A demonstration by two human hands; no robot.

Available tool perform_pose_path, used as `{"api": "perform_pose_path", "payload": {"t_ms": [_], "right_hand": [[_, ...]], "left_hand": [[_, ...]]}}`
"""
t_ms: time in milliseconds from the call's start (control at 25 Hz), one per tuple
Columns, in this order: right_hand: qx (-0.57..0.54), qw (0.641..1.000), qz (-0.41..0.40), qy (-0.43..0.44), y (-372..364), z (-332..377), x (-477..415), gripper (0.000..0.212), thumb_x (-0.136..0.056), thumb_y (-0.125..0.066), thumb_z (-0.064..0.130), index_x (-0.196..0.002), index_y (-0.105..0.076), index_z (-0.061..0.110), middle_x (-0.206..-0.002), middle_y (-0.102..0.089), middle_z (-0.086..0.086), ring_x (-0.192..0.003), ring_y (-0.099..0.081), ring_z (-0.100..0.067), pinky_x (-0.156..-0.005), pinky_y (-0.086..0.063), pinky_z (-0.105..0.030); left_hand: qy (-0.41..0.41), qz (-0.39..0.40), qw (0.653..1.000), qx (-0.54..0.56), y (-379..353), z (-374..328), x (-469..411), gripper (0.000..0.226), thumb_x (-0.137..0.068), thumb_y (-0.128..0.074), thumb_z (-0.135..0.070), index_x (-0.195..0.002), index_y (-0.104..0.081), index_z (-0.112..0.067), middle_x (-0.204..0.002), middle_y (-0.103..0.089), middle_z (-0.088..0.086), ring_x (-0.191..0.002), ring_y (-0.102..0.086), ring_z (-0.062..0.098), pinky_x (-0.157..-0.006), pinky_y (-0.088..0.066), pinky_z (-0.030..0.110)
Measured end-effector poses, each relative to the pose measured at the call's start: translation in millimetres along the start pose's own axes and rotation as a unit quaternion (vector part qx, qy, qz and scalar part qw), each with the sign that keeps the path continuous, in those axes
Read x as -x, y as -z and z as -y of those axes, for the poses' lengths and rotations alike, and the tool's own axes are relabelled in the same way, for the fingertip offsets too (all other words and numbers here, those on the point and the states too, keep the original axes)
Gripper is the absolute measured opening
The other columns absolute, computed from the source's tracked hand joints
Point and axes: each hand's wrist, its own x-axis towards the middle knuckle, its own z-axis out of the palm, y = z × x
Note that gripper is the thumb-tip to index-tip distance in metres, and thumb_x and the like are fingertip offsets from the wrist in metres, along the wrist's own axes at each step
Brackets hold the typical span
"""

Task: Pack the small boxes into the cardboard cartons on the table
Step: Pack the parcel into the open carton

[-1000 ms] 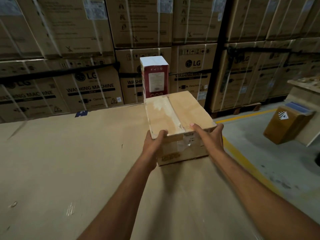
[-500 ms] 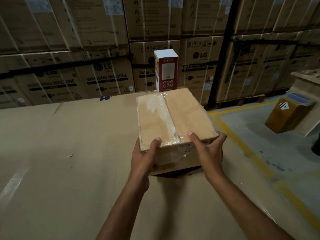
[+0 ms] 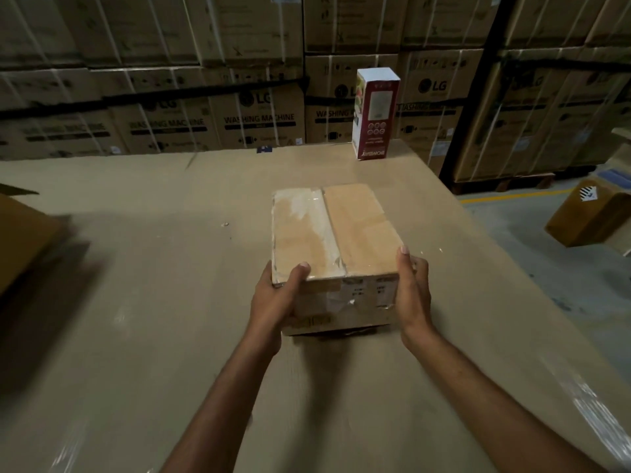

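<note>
Left grip [image 3: 273,298] and right grip [image 3: 411,291] clasp the box [image 3: 334,230] by its near corners, thumbs on top, probably sharing its weight for carrying to the carton [image 3: 20,233] far left.

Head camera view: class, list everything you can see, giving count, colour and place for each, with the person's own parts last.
taped carton: 1, tan with clear tape, middle of table, gripped at near end
tall box: 1, red and white, upright at table's far edge
side carton: 1, brown, blurred, left edge of view
table: 1, beige, fills the foreground
washing machine cartons: many, brown, stacked behind table
labelled box: 1, brown, low at right, off the table
left hand: 1, grips carton's near left corner
right hand: 1, grips carton's near right corner
</note>
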Motion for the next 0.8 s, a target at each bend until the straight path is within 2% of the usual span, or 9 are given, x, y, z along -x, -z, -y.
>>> {"api": "perform_pose_path", "payload": {"t_ms": [80, 120, 160, 240, 320, 480, 560, 680, 800], "right_hand": [[-0.039, 0.997, 0.038, -0.046, -4, -3, 17, 0.066, -0.086, -0.033, 0.088, -0.110, -0.065, 0.035, -0.115, -0.070, 0.008, -0.111, -0.065, -0.018, -0.099, -0.051, -0.040], [-0.068, 0.994, 0.052, -0.074, -5, -4, 22, 0.071, -0.088, -0.032, 0.088, -0.111, -0.069, 0.032, -0.112, -0.074, 0.006, -0.108, -0.068, -0.018, -0.097, -0.053, -0.039], [-0.088, 0.989, 0.059, -0.105, -5, -5, 29, 0.066, -0.095, -0.036, 0.080, -0.104, -0.072, 0.025, -0.103, -0.076, 0.003, -0.100, -0.070, -0.019, -0.088, -0.055, -0.036], [-0.092, 0.981, 0.088, -0.144, -7, -8, 41, 0.041, -0.104, -0.051, 0.052, -0.088, -0.066, 0.017, -0.086, -0.072, -0.001, -0.087, -0.065, -0.022, -0.068, -0.048, -0.030], [-0.075, 0.973, 0.148, -0.160, -12, -13, 59, 0.027, -0.103, -0.058, 0.045, -0.099, -0.065, 0.018, -0.085, -0.069, 0.000, -0.082, -0.062, -0.021, -0.062, -0.043, -0.027], [-0.134, 0.944, 0.251, -0.167, -30, -9, 89, 0.040, -0.104, -0.053, 0.049, -0.126, -0.063, 0.017, -0.111, -0.075, -0.005, -0.083, -0.073, -0.013, -0.060, -0.055, -0.025], [-0.151, 0.935, 0.284, -0.148, -41, -1, 102, 0.037, -0.104, -0.055, 0.047, -0.126, -0.062, 0.017, -0.117, -0.074, -0.007, -0.091, -0.074, -0.016, -0.070, -0.059, -0.030], [-0.153, 0.929, 0.306, -0.144, -62, 6, 132, 0.030, -0.103, -0.055, 0.047, -0.121, -0.065, 0.025, -0.122, -0.074, -0.006, -0.111, -0.071, -0.025, -0.098, -0.056, -0.048], [-0.155, 0.917, 0.337, -0.144, -85, 13, 168, 0.032, -0.103, -0.054, 0.051, -0.118, -0.064, 0.025, -0.126, -0.072, -0.012, -0.116, -0.068, -0.033, -0.103, -0.052, -0.057]], "left_hand": [[-0.004, -0.020, 1.000, -0.007, 25, 6, 17, 0.041, -0.091, -0.070, -0.050, -0.130, -0.059, -0.040, -0.121, -0.069, -0.007, -0.103, -0.067, 0.019, -0.073, -0.062, 0.039], [0.000, -0.034, 0.999, -0.007, 37, 7, 26, 0.041, -0.093, -0.066, -0.053, -0.131, -0.059, -0.040, -0.123, -0.068, -0.005, -0.102, -0.066, 0.018, -0.072, -0.061, 0.038], [0.010, -0.050, 0.999, -0.004, 50, 7, 36, 0.045, -0.095, -0.060, -0.058, -0.135, -0.057, -0.038, -0.126, -0.065, -0.003, -0.102, -0.063, 0.017, -0.072, -0.058, 0.036], [0.035, -0.084, 0.996, 0.008, 71, 10, 52, 0.056, -0.099, -0.043, -0.068, -0.141, -0.054, -0.033, -0.129, -0.059, -0.001, -0.105, -0.058, 0.018, -0.076, -0.051, 0.035], [0.040, -0.111, 0.993, 0.015, 85, 19, 69, 0.060, -0.100, -0.041, -0.066, -0.145, -0.053, -0.028, -0.133, -0.059, 0.000, -0.104, -0.057, 0.017, -0.077, -0.048, 0.034], [0.033, -0.165, 0.984, 0.056, 101, 40, 118, 0.046, -0.102, -0.051, -0.053, -0.143, -0.052, -0.032, -0.119, -0.063, -0.005, -0.096, -0.058, 0.008, -0.067, -0.046, 0.030], [0.037, -0.184, 0.979, 0.078, 114, 45, 140, 0.038, -0.102, -0.050, -0.052, -0.135, -0.052, -0.033, -0.109, -0.062, -0.011, -0.094, -0.058, 0.008, -0.068, -0.047, 0.030], [0.032, -0.216, 0.972, 0.090, 140, 46, 165, 0.036, -0.102, -0.049, -0.053, -0.132, -0.051, -0.033, -0.109, -0.062, -0.010, -0.093, -0.058, 0.008, -0.068, -0.048, 0.030], [0.023, -0.238, 0.967, 0.089, 177, 40, 181, 0.041, -0.102, -0.049, -0.053, -0.134, -0.055, -0.028, -0.108, -0.065, -0.008, -0.091, -0.061, 0.009, -0.062, -0.047, 0.029]]}}
